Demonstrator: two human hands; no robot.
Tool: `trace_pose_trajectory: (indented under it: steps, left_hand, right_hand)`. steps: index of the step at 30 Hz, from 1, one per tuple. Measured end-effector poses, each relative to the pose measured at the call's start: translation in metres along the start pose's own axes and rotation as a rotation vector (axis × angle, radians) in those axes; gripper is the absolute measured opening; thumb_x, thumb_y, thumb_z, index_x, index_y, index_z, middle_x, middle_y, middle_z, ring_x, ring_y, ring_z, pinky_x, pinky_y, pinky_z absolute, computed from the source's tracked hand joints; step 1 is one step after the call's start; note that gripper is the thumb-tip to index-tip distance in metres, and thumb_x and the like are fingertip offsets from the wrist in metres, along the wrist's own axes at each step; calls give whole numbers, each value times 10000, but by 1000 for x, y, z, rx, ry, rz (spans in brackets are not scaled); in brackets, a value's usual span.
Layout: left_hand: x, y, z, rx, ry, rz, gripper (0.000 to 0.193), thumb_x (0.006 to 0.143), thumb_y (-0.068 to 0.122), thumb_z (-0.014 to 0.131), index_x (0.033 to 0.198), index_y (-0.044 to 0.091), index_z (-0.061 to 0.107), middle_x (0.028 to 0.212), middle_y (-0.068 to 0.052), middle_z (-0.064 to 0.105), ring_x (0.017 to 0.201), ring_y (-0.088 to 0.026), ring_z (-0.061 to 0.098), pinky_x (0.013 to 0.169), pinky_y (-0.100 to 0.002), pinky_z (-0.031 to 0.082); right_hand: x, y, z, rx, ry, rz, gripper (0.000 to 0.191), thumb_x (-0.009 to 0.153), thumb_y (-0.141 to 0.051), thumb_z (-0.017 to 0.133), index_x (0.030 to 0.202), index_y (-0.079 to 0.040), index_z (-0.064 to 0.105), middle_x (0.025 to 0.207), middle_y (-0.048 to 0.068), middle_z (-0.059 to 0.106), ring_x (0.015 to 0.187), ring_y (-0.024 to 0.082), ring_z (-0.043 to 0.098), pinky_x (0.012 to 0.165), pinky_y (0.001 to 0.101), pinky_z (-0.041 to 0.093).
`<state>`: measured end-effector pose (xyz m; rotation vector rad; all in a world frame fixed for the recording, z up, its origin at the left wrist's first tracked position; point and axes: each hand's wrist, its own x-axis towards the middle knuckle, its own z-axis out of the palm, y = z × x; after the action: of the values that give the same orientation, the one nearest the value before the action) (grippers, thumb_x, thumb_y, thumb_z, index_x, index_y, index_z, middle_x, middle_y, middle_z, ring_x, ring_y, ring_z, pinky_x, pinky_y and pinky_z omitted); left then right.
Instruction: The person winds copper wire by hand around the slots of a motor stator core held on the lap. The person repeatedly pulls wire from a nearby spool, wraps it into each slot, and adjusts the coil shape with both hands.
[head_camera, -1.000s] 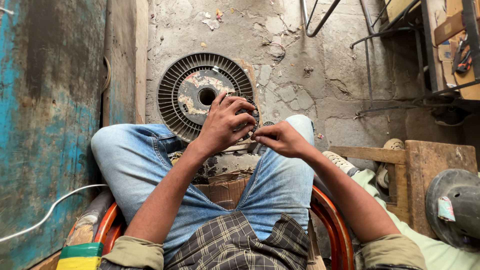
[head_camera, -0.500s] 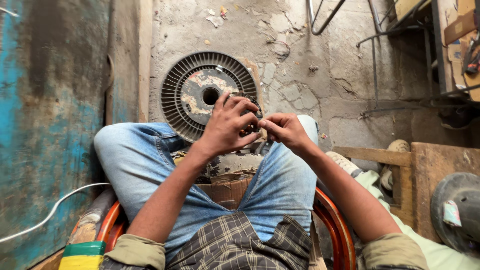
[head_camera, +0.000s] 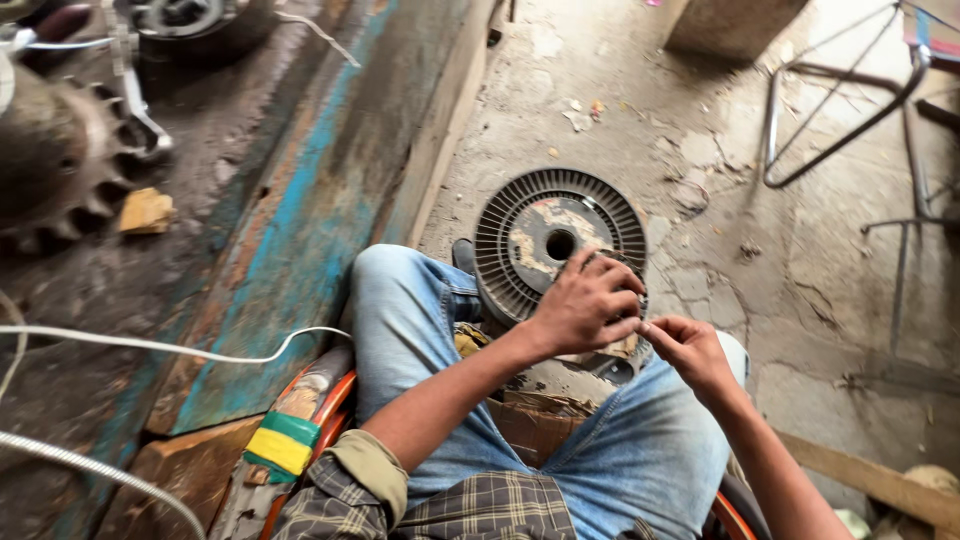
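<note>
The left hand (head_camera: 585, 305) and right hand (head_camera: 690, 352) meet above the person's knees (head_camera: 400, 290). Just beyond them a ribbed disc (head_camera: 530, 225) lies on the floor (head_camera: 720, 250). Left stands a table (head_camera: 300, 200); a metal frame (head_camera: 850, 110) stands far right.

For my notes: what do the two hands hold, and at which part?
Both hands, left and right, meet over a small object on the lap; what it is and where the grip sits cannot be told.

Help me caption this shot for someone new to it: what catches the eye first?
The round finned grey disc lying on the cracked concrete floor, just beyond the knees. In front of it, the left hand and right hand meet over a small part between the jeans-clad legs. At far left, a rusty toothed gear sits on the worn blue-painted bench.
</note>
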<state>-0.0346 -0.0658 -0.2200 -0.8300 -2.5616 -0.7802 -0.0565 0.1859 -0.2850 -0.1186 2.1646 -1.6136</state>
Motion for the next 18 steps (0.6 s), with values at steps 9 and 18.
trace_pose_trajectory:
  steps: [9,18]
  left_hand:
    - [-2,-2,11,23,7,-4,250,917,435,687,944,192,741,1204,-2,643,1287,-234,526,1219,-595,246]
    - [-3,1,0,-52,62,16,166,924,341,695,928,184,747,1173,12,648,1272,-220,545,1213,-574,260]
  right_hand:
    - [13,34,22,136,-49,-17,188,994,-160,647,921,-16,743,671,-58,571,571,36,430,505,232,318]
    - [-11,11,31,91,-197,-4,313,990,-220,661,775,-7,743,642,1,624,591,73,486,547,265,373]
